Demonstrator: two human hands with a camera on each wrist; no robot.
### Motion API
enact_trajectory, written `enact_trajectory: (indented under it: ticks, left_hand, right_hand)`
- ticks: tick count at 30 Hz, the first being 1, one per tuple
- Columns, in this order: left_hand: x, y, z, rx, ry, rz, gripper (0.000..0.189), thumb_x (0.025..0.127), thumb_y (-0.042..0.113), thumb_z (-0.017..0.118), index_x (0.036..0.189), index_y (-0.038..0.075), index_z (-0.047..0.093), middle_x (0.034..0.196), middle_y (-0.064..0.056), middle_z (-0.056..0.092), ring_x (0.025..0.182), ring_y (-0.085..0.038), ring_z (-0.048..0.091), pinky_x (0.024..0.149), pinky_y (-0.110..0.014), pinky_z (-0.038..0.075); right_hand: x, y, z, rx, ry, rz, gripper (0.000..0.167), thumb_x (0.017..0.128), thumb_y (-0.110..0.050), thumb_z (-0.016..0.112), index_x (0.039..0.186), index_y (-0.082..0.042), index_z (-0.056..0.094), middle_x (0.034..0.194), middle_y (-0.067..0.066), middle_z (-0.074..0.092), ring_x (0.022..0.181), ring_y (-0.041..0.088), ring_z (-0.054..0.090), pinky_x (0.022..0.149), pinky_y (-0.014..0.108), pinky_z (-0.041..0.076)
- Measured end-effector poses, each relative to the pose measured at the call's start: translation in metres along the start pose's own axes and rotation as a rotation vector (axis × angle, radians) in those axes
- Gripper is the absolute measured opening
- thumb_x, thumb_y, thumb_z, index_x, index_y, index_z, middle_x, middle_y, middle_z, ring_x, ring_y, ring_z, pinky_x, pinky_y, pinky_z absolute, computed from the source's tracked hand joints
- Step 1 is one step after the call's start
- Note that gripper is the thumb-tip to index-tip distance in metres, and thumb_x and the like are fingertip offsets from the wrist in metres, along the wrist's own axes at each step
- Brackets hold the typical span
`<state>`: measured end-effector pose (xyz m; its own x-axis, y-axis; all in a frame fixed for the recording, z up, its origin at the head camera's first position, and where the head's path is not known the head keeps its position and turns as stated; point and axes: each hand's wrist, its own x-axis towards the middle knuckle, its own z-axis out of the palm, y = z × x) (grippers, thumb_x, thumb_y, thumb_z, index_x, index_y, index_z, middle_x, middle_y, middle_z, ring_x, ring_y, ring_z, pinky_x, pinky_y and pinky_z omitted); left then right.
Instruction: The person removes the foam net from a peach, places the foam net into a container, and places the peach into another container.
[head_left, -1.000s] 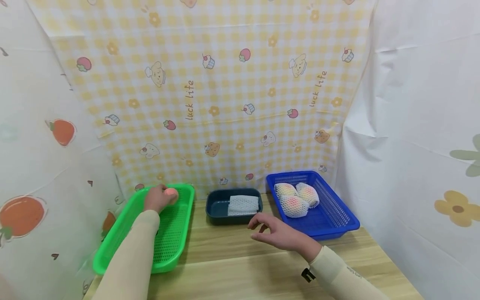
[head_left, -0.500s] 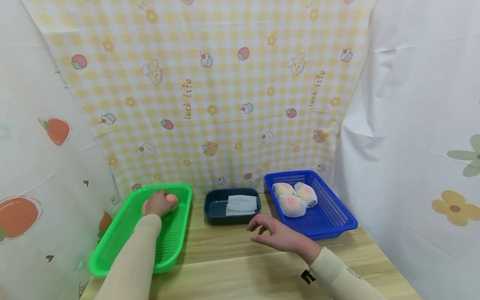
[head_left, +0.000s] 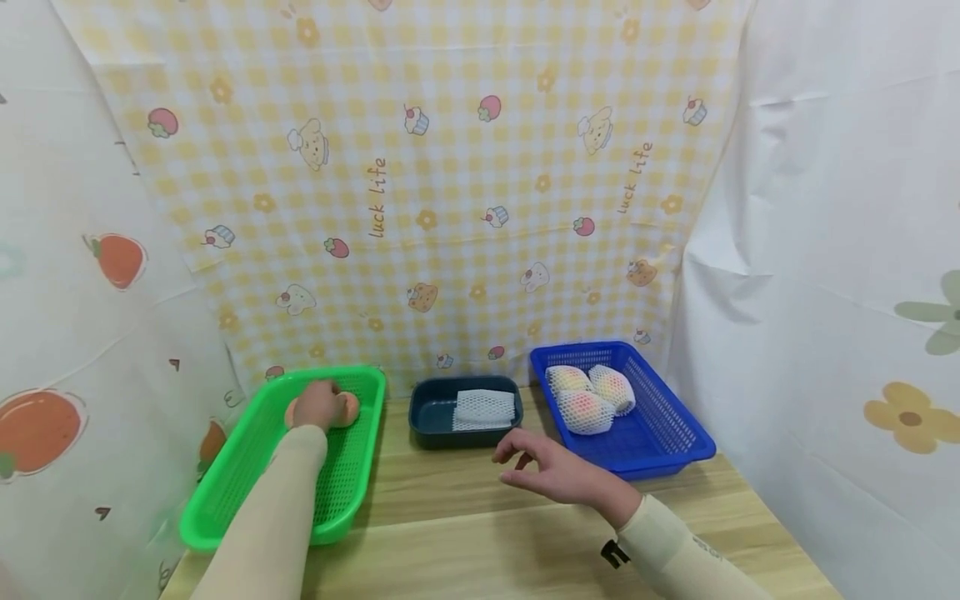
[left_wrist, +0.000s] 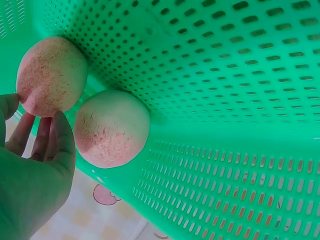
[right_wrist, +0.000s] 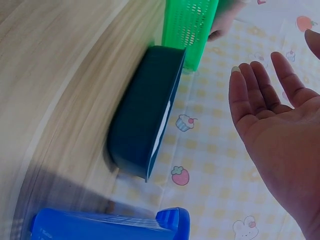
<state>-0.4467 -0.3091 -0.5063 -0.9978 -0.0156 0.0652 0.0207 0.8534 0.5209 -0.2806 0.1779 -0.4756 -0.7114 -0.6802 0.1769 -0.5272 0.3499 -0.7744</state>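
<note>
Low inside the green basket (head_left: pixel 348 492), my left hand (head_left: pixel 318 405) pinches a pink-orange peach (head_left: pixel 348 408). The left wrist view shows the thumb and fingertips on the edge of this peach (left_wrist: pixel 52 75), with a second bare peach (left_wrist: pixel 112 130) close by. In the head view that second peach (head_left: pixel 290 412) is mostly hidden behind the hand. My right hand (head_left: pixel 555 468) hovers over the table in front of the dark box, fingers loosely bent and holding nothing. White foam nets (head_left: pixel 484 408) lie in the dark box (head_left: pixel 431 437).
At the right stands a blue basket (head_left: pixel 667 462) with three peaches (head_left: pixel 588 412) in white foam nets. Wooden tabletop (head_left: pixel 427 533) stretches in front of the containers. A yellow checked cloth (head_left: pixel 465 167) hangs behind, with white sheets on both sides.
My left hand has lowered the peach into the green basket and shifted slightly right. The second peach has come into view left of the hand. My right hand stays where it was.
</note>
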Motion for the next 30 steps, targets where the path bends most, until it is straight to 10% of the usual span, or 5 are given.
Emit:
enact_trajectory:
  ticks: [6, 22, 30]
  left_hand:
    - [-0.004, 0.002, 0.001, -0.021, -0.003, -0.003, 0.033, 0.114, 0.014, 0.050, 0.127, -0.007, 0.072, 0.122, -0.029, 0.071, 0.103, -0.044, 0.069, 0.084, -0.058, 0.055]
    - [-0.012, 0.023, -0.025, -0.017, -0.087, -0.035, 0.057, 0.113, 0.032, 0.052, 0.158, -0.003, 0.053, 0.158, -0.030, 0.054, 0.141, -0.055, 0.052, 0.109, -0.070, 0.048]
    - [-0.028, 0.074, -0.046, -0.067, -0.012, 0.141, 0.043, 0.115, 0.026, 0.055, 0.145, -0.003, 0.062, 0.142, -0.027, 0.064, 0.130, -0.047, 0.062, 0.103, -0.063, 0.053]
  right_hand:
    - [-0.004, 0.001, 0.000, -0.004, 0.001, 0.039, 0.025, 0.112, -0.028, 0.068, 0.136, -0.025, 0.065, 0.131, -0.008, 0.065, 0.118, 0.019, 0.067, 0.094, 0.035, 0.059]
    - [-0.005, -0.002, -0.003, -0.006, 0.006, 0.047, 0.028, 0.112, -0.028, 0.069, 0.138, -0.020, 0.066, 0.131, -0.010, 0.066, 0.118, 0.016, 0.066, 0.099, 0.034, 0.057]
    - [-0.006, 0.000, -0.007, -0.019, 0.021, 0.041, 0.023, 0.112, -0.029, 0.069, 0.135, -0.023, 0.067, 0.130, -0.007, 0.068, 0.118, 0.018, 0.067, 0.099, 0.036, 0.058]
